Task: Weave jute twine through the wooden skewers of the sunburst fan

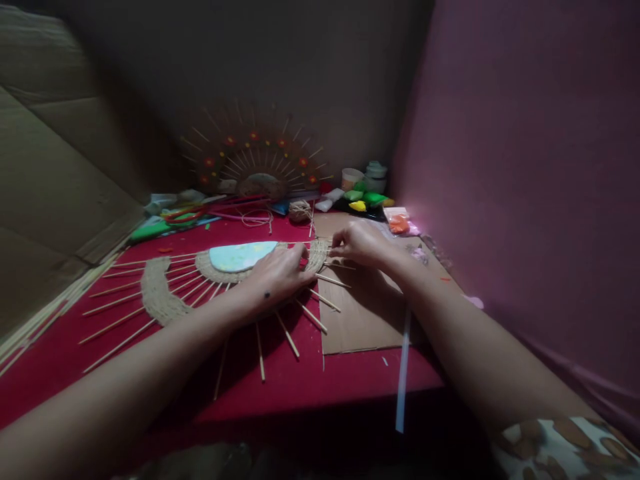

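Observation:
A half-round fan of thin wooden sticks, woven with bands of tan twine, lies on the red cloth. A pale blue-green half-disc with yellowish patches covers its centre. My left hand rests over the fan's right part, thumb and fingers closed around the woven band. At the band's right end, my right hand is pinched by the stick tips; what sits between its fingertips is too small to make out. The left hand and forearm hide part of the weaving.
Brown cardboard lies under the fan's right side, near a translucent strip. Behind are a twine ball, red-handled scissors, coloured clay packets and a second decorated fan. A pink wall borders the right.

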`<state>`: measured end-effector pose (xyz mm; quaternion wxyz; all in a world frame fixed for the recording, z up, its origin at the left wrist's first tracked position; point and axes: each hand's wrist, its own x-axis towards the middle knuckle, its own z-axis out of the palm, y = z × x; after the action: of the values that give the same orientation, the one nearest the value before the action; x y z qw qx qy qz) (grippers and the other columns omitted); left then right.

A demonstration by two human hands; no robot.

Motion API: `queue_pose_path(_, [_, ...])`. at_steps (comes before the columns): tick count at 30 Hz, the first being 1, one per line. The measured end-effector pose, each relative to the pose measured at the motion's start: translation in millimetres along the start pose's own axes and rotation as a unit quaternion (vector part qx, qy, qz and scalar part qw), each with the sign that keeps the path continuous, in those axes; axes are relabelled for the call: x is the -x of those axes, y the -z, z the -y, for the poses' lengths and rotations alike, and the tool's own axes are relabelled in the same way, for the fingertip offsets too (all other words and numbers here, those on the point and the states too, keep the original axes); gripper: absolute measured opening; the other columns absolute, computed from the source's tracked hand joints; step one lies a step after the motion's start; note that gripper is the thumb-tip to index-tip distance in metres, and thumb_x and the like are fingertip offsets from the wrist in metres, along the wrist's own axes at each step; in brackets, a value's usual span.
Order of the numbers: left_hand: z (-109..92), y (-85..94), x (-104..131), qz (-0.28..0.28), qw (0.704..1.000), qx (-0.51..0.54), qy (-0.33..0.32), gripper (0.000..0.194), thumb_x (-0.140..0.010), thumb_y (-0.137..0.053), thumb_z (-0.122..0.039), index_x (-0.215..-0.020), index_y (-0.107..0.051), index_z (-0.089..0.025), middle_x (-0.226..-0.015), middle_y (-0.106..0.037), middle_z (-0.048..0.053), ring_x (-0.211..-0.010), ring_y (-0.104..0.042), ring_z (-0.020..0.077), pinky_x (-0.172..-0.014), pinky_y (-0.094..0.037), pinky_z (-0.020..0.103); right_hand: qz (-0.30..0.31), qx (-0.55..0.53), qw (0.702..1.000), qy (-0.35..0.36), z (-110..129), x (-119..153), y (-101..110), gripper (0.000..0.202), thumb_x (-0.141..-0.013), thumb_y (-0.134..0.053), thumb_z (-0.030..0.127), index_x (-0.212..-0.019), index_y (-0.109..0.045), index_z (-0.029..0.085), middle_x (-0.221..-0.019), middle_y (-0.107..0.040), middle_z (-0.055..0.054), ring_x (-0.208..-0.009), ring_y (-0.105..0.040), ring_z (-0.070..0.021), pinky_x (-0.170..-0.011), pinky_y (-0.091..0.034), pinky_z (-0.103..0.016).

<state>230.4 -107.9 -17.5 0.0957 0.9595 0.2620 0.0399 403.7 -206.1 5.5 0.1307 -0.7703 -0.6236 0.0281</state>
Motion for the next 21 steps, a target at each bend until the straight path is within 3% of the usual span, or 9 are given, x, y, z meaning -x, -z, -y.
queue_pose_path(5, [-1.0,8.5,12.8,0.006,1.000,0.020,0.022,0.048,-0.078,-0.054,-0.056,-0.110,-0.055,-0.020,-0.086,-0.066,0.007,-0.074,-0.060,0.0237,-0.060,-0.038,0.031,-0.016,-0.057,0.998,-0.007,-13.2,1.4,13.1,0.019,-0.076,-0.068,0.036,-0.081,-0.077,0.019,-0.064,-0.065,-0.003,-0.061,-0.052,-0.0124,-0.054,-0.031,-0.026])
queue_pose_path(13, [-6.3,7.3,20.6,-0.003,1.000,0.018,0.025,0.039,-0.079,-0.055,-0.050,-0.104,-0.055,-0.020,-0.098,-0.066,0.009,-0.085,-0.062,0.0248,-0.067,-0.042,0.032,-0.083,0.048,0.995,-0.029,-22.7,3.7,21.6,0.016,-0.078,-0.068,0.033,-0.086,-0.078,0.022,-0.074,-0.070,-0.004,-0.066,-0.056,-0.0147,-0.057,-0.032,-0.029])
queue_pose_path(15, [-3.0,5.1,18.5,-0.002,0.999,0.017,0.027,0.041,-0.079,-0.054,-0.054,-0.102,-0.056,-0.020,-0.094,-0.066,0.008,-0.082,-0.062,0.0246,-0.065,-0.041,0.033,-0.054,0.036,0.998,-0.023,-20.7,4.8,21.6,0.014,-0.077,-0.066,0.023,-0.084,-0.077,0.021,-0.075,-0.070,-0.004,-0.066,-0.056,-0.0143,-0.057,-0.034,-0.028])
queue_pose_path(18, [0.1,3.7,17.1,-0.003,0.999,0.019,0.027,0.042,-0.078,-0.054,-0.056,-0.100,-0.058,-0.020,-0.090,-0.066,0.007,-0.077,-0.061,0.0236,-0.063,-0.040,0.032,0.044,-0.008,0.999,-0.006,-15.8,6.8,22.1,0.017,-0.073,-0.059,0.010,-0.075,-0.074,0.018,-0.066,-0.067,-0.002,-0.059,-0.056,-0.0119,-0.055,-0.035,-0.026])
queue_pose_path(21, [-0.3,5.6,18.6,-0.005,0.999,0.026,0.029,0.043,-0.078,-0.053,-0.056,-0.100,-0.059,-0.020,-0.086,-0.065,0.007,-0.074,-0.060,0.0224,-0.061,-0.038,0.031,0.124,-0.077,0.989,0.020,-10.0,8.7,23.8,0.018,-0.071,-0.053,0.007,-0.072,-0.068,0.016,-0.064,-0.065,-0.001,-0.055,-0.056,-0.0102,-0.053,-0.036,-0.024])
